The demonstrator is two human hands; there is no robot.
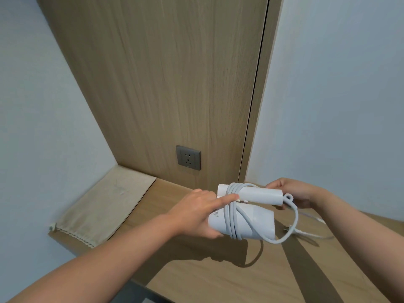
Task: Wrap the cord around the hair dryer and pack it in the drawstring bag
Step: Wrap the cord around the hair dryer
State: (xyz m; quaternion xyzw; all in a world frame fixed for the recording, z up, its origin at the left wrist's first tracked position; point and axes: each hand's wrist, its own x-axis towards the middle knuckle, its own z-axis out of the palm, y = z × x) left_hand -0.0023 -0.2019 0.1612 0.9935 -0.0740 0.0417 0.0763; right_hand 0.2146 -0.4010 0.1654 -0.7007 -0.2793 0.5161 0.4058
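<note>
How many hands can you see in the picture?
2. The left hand grips the hair dryer over the wound cord, mid-frame; the right hand holds the end of its handle, further right. None seems hidden.

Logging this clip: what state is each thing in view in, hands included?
White folding hair dryer: held over the wooden desk, handle folded along the barrel.
Pale grey cord: several turns round the dryer, last loop loose.
Plug: unplugged, at the cord's loose end.
Beige drawstring bag: flat on the desk, dryer not inside.
Grey wall socket: nothing plugged in.
Left hand: grips the barrel, forefinger on the cord.
Right hand: holds the handle end.
</note>
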